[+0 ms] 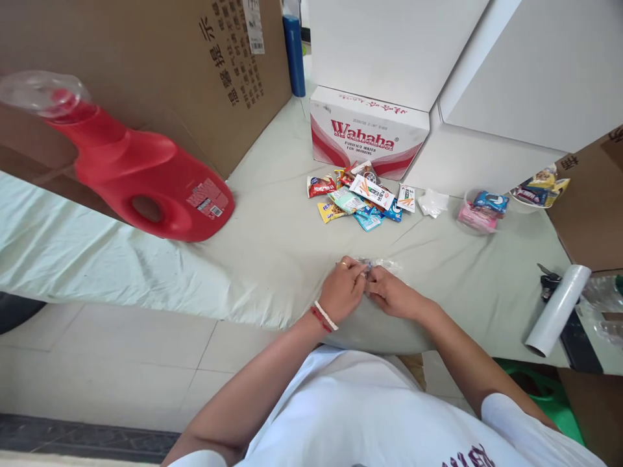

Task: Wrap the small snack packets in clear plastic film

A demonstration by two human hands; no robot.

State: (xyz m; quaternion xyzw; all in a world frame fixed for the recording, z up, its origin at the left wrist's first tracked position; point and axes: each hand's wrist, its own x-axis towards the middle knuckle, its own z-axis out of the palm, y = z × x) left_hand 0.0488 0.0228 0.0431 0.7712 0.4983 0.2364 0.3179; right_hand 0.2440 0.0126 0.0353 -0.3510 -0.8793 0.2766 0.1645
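Observation:
My left hand [346, 285], with a ring and two bracelets on the wrist, is closed near the table's front edge. My right hand [390, 292] is closed beside it, and the fingertips of both meet. Between and behind the fingers lies a crinkled clear plastic bag [389, 264], pinched by both hands. A small bluish bit shows at the fingertips, too covered to name. Beyond the hands sits a pile of small snack packets [348, 198] in several colours, with a white packet [405, 197] at its right side.
Behind the packets stands a Wahaha water carton [367, 133]. A big red detergent jug [160, 175] is at the left, by a brown cardboard box [185, 71]. To the right are a crumpled white wrapper [433, 203], a clear tub [474, 219], a bowl of packets [533, 204] and a film roll [557, 311].

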